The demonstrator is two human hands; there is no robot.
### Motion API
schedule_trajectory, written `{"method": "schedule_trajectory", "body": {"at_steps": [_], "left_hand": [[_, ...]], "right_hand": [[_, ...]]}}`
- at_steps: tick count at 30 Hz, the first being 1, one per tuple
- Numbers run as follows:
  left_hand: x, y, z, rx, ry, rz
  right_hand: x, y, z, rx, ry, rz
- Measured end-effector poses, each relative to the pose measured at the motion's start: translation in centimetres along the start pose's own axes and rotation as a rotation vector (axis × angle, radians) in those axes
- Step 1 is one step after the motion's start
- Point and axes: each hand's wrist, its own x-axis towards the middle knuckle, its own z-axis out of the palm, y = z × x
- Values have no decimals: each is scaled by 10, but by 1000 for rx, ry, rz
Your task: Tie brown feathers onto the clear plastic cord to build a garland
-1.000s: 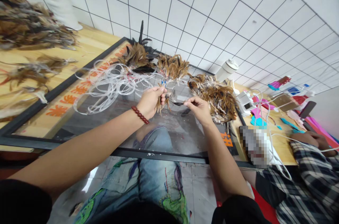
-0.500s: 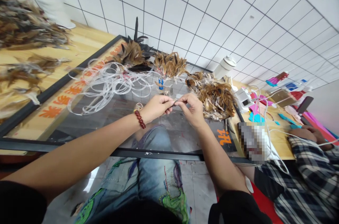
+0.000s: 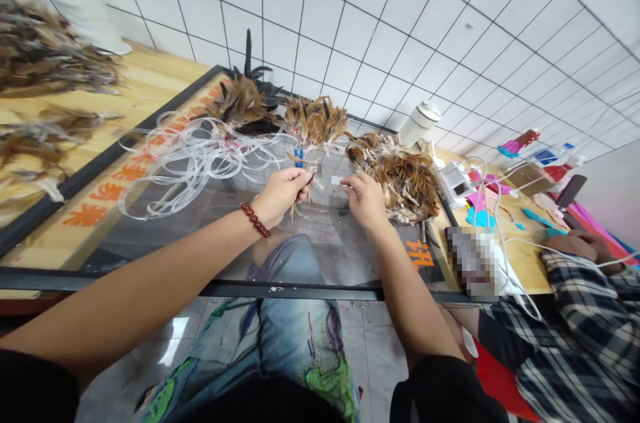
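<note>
My left hand (image 3: 287, 195), with a red bead bracelet at its wrist, pinches a small bunch of brown feathers (image 3: 296, 207) over the glass panel. Apart from it to the right, my right hand (image 3: 365, 198) has its fingers pressed together on something small and pale, possibly a feather. Just beyond my right hand lies a big pile of brown feathers (image 3: 407, 176). A smaller feather bundle (image 3: 315, 119) sits past my left hand, above a blue item (image 3: 299, 156). Loops of clear tubing (image 3: 195, 159) lie to the left.
Brown and black feathers (image 3: 245, 99) lie at the back. A black-framed glass panel (image 3: 310, 289) covers the table. More feathers (image 3: 45, 49) and a white spool (image 3: 75, 3) stand far left. At right are a white bottle (image 3: 423, 119), cables, and a person's plaid sleeve (image 3: 575, 276).
My hands have moved apart from each other, the left one leftward. Feathers now show hanging below my left fingers. The view has shifted slightly.
</note>
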Motion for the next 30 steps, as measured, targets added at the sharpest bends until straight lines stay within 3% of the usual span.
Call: {"method": "schedule_trajectory", "body": {"at_steps": [6,10,12,16,19,24,30], "left_hand": [[1,-3,0,-27,-7,7],[1,-5,0,-28,-15,16],[1,-6,1,-24,-9,14],[1,-7,3,-29,32,9],[0,-6,6,-89,19,-64],[-6,-7,11,-204,-87,-173],[-10,-7,12,-122,-82,-111]], "right_hand": [[-2,-9,8,-127,-88,-84],[1,-9,16,-30,-84,-83],[2,-10,17,191,-55,-35],[2,-18,13,853,-83,105],[0,-30,12,1082,-61,145],[-1,-46,19,914,102,85],[0,-44,28,862,139,79]]}}
